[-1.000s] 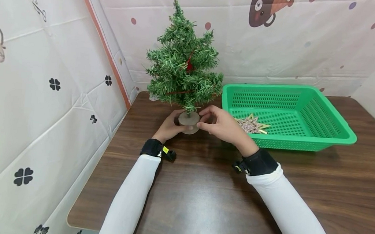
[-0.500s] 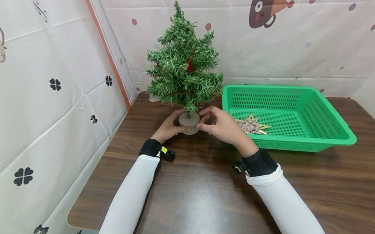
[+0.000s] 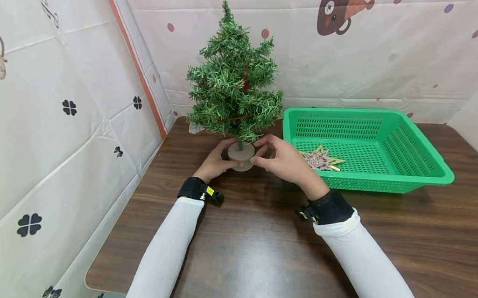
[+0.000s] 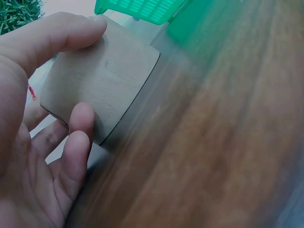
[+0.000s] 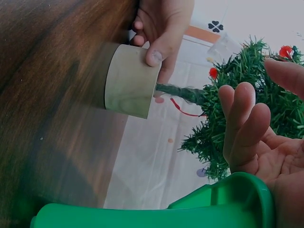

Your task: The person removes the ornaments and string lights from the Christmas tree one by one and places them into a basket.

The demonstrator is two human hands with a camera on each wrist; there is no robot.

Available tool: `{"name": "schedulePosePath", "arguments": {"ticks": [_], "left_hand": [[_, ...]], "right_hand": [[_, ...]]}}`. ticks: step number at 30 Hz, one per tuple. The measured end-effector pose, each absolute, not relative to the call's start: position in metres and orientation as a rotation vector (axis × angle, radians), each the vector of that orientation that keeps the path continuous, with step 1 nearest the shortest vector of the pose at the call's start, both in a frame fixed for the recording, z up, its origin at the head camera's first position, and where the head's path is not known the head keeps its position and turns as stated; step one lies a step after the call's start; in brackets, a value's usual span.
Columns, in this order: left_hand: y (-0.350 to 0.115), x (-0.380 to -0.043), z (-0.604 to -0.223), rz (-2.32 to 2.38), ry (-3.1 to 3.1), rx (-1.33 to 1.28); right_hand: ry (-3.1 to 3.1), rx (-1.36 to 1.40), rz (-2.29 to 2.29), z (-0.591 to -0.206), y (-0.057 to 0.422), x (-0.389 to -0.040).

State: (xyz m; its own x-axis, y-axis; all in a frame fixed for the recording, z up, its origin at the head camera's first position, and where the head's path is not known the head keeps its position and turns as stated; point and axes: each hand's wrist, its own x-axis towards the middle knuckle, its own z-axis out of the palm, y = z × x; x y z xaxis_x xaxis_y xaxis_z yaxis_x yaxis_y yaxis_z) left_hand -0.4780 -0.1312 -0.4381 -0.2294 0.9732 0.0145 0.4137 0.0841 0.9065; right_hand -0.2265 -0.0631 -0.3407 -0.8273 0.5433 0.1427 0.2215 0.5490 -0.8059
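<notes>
A small artificial Christmas tree [image 3: 233, 85] stands upright at the back of the table, with a red ornament [image 3: 245, 85] among its branches. Its round wooden base [image 3: 241, 153] is gripped from the left by my left hand [image 3: 214, 162]. In the left wrist view the thumb lies across the side of the base [image 4: 107, 71], the other fingers curling toward it. My right hand [image 3: 284, 158] hovers on the right, fingers loosely bent. The right wrist view shows a gap between that hand [image 5: 259, 128] and the base [image 5: 132, 81].
A green plastic basket [image 3: 388, 183] sits to the right of the tree, close to my right hand. Inside its left end lie glittery star ornaments [image 3: 321, 159]. A patterned cloth wall [image 3: 107, 166] borders the brown table [image 3: 251, 257] at left and back.
The tree has turned slightly, its red ornament shifting a little to the right. Both hands stay in nearly the same place.
</notes>
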Motion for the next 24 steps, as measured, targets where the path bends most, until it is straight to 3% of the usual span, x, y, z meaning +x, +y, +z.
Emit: {"name": "schedulePosePath", "arguments": {"ticks": [13, 24], "left_hand": [[-0.128, -0.480, -0.440, 1.127, 1.688, 1.366], [-0.141, -0.468, -0.419, 1.140, 1.637, 1.357]], "right_hand": [[-2.418, -0.639, 1.153, -0.340, -0.064, -0.229], [-2.433, -0.649, 1.132, -0.340, -0.065, -0.228]]}}
